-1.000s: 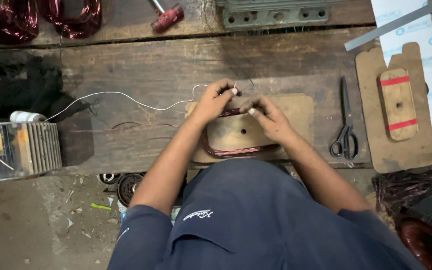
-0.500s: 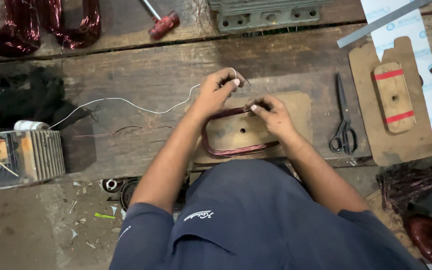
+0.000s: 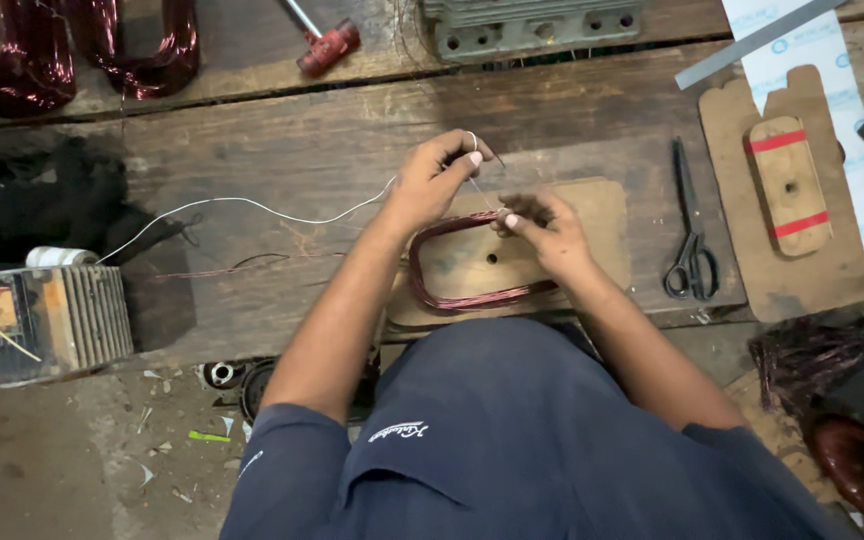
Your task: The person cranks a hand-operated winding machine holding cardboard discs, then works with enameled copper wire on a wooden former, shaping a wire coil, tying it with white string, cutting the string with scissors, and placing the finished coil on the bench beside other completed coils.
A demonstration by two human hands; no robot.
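Since the earlier frames the left hand [image 3: 439,180] has lifted a little off the coil and drawn its thread taut, while the right hand [image 3: 542,228] has stayed low on the coil's top edge.

Going left to right: a finned metal block [image 3: 47,320] sits at nine o'clock on the wooden bench [image 3: 252,130], with a pale spool [image 3: 57,257] just behind it. From there a thin white thread [image 3: 242,205] runs across the planks to the left hand, whose fingers are closed in a pinch on the thread's end. Just to the right, the reddish copper wire coil [image 3: 472,262] lies flat on a cardboard sheet [image 3: 597,215] at the centre, directly in front of the person. The right hand's fingertips are pinched on the coil's upper side, near its one o'clock corner. Black scissors [image 3: 690,235] lie at three o'clock, well apart from the hands, and a wooden former with red bands [image 3: 790,185] rests beyond them.

The coil looks light and springy, its many fine strands likely to splay or kink if squeezed at one point; the straight sides seem the safer hold. The thread looks limp and slippery, best gripped close to its end.
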